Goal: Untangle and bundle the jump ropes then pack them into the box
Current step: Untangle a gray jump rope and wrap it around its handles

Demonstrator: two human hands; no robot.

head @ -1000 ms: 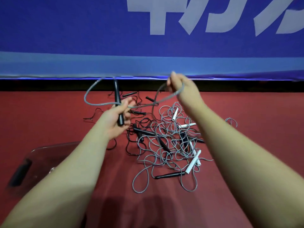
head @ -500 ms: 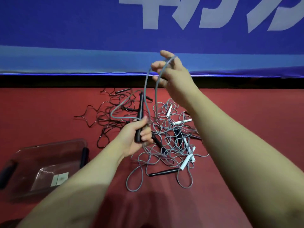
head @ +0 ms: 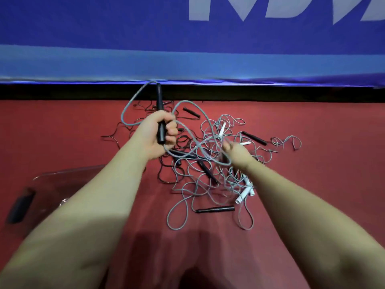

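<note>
My left hand [head: 158, 134] grips a black jump-rope handle [head: 160, 113] upright, with loops of grey rope [head: 127, 109] gathered against it. That grey rope runs down and right to my right hand [head: 235, 153], which is blurred and low over the pile, fingers apparently round the rope. A tangle of grey and black ropes [head: 210, 167] with black and white handles lies on the red floor beneath both hands. The clear plastic box [head: 52, 184] sits at the left, partly behind my left forearm.
A blue banner wall [head: 187, 49] with a dark gap at its base closes off the far side. A black handle [head: 214, 210] and white handles [head: 245, 192] lie at the pile's near edge. Red floor [head: 323, 195] stretches right.
My right hand has dropped from high above the pile down to it, drawing the grey rope along. My left hand with the black handle has risen and moved left.
</note>
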